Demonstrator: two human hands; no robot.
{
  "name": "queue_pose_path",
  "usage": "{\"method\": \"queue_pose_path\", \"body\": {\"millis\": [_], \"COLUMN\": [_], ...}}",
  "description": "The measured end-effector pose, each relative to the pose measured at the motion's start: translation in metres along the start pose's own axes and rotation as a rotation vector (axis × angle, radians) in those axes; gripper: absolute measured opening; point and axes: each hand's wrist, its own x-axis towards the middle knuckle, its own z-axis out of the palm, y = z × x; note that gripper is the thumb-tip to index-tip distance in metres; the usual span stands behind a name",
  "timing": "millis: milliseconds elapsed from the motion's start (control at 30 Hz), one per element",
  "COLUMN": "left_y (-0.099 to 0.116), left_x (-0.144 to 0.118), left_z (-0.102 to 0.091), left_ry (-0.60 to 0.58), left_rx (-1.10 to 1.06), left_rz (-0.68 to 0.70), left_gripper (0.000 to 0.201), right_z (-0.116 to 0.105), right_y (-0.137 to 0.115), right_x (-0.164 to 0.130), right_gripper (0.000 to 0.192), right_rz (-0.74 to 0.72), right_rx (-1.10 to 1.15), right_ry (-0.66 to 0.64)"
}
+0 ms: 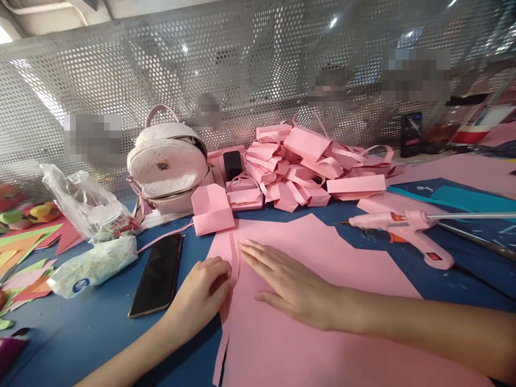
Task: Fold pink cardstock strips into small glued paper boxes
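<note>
A large pink paper sheet [322, 258] lies flat on the blue table [92, 333]. My right hand [288, 285] rests palm down on it, fingers straight and together, pointing left. My left hand [203, 293] is curled at the sheet's left edge, pinching a narrow cut strip of the pink paper [230, 269] between thumb and fingers. A folded pink paper piece [212, 210] sits just beyond the sheet's far edge.
A black phone [158, 274] lies left of my left hand. A pink glue gun [407, 231] lies to the right. A heap of folded pink paper boxes [306, 166], a pink backpack [167, 161], plastic bags [86, 207] and coloured paper scraps [24, 242] stand before a perforated metal screen [258, 75].
</note>
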Motion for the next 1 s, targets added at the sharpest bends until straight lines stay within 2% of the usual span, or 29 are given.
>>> {"method": "queue_pose_path", "body": {"millis": [100,233,367,500,600,767,1000], "left_y": [0.001,0.002,0.003,0.004,0.004,0.004,0.005], "left_x": [-0.001,-0.005,-0.005,-0.003,-0.002,-0.004,-0.006], "left_z": [0.002,0.007,0.007,0.0,-0.005,-0.004,-0.002], "left_ry": [-0.021,-0.009,-0.01,-0.094,-0.152,-0.128,-0.129], "left_rx": [0.086,0.122,0.112,0.066,0.052,0.047,0.033], "left_rz": [0.032,0.025,0.004,-0.017,-0.022,-0.007,-0.003], "left_gripper": [0.023,0.027,0.03,0.034,0.03,0.021,0.022], "right_z": [0.006,0.004,0.004,0.005,0.006,0.005,0.005], "right_y": [0.003,0.004,0.004,0.005,0.005,0.005,0.004], "right_x": [0.0,0.002,0.002,0.001,0.001,0.003,0.002], "right_gripper": [0.07,0.071,0.069,0.068,0.068,0.068,0.068], "right_rz": [0.082,0.084,0.072,0.069,0.069,0.079,0.085], "right_rx": [-0.026,-0.075,-0.077,-0.054,-0.027,-0.016,-0.043], "right_ry": [-0.122,-0.182,-0.17,-0.154,-0.142,-0.169,-0.196]}}
